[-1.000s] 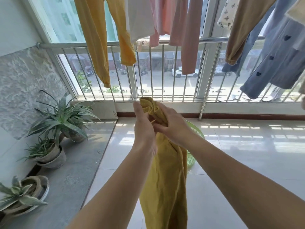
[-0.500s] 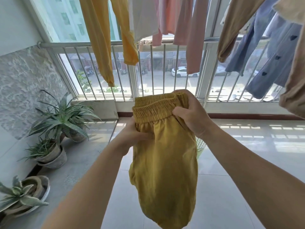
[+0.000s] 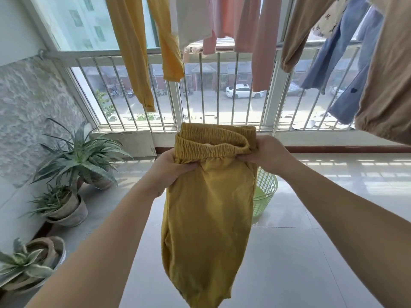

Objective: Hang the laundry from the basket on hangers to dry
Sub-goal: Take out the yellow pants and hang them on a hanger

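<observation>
I am holding the mustard-yellow trousers point(image 3: 206, 218) up in front of me by the elastic waistband. My left hand point(image 3: 171, 168) is pinching the band's left end with curled fingers, and my right hand point(image 3: 264, 152) is gripping the right end, so the band is being stretched open between them while the legs are dangling toward the tiled floor. No hanger is showing in either hand, so I judge this piece is only being straightened, not yet hung.

Just behind the trousers the green basket point(image 3: 265, 192) is sitting on the floor, mostly hidden; I cannot tell what is left inside it. To my left, potted plants point(image 3: 75, 156) are lining the ledge.

Farther off, overhead, hung garments point(image 3: 222, 21) in yellow, pink, blue and tan are drying in front of the window railing point(image 3: 222, 92). Much of the load seems done; at least this pair is waiting.
</observation>
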Motion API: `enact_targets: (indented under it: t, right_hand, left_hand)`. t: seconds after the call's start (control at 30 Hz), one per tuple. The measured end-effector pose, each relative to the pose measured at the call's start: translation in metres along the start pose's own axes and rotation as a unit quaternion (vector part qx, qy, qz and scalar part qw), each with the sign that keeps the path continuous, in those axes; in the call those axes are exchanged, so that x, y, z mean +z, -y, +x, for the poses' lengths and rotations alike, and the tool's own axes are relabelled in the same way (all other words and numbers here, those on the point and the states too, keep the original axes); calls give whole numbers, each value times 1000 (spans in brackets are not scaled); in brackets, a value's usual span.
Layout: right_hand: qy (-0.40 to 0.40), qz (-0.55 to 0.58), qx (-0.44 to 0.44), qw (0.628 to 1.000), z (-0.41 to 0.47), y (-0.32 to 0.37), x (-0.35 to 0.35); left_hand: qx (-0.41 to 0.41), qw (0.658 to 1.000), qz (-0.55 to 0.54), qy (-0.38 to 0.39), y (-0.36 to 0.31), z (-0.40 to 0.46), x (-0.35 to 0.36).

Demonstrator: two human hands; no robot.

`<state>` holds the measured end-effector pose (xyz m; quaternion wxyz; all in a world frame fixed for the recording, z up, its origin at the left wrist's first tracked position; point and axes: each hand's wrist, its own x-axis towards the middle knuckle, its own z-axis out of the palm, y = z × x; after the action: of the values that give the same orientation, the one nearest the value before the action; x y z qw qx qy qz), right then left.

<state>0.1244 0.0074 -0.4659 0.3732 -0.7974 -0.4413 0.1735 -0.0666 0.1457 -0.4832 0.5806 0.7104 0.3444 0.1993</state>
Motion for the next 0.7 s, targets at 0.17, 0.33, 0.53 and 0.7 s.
enact_targets:
  t: [0.17,0.33,0.53,0.7]
  right_hand:
    - [-67,-187,5,980,16,-2,14]
    - [-99,-134,9,986,46,2,22]
    - [-216,-60,-47,973,105,8,7]
    - [-314,-21,-74,946,158,13,-27]
  left_hand:
    - [40,966,253,-22,-5,20,-13]
    - [33,897,416,-149,-8,58,-15]
    - [40,939,281,-192,-37,127,-6]
    - [65,977,110,-171,-72,195,9]
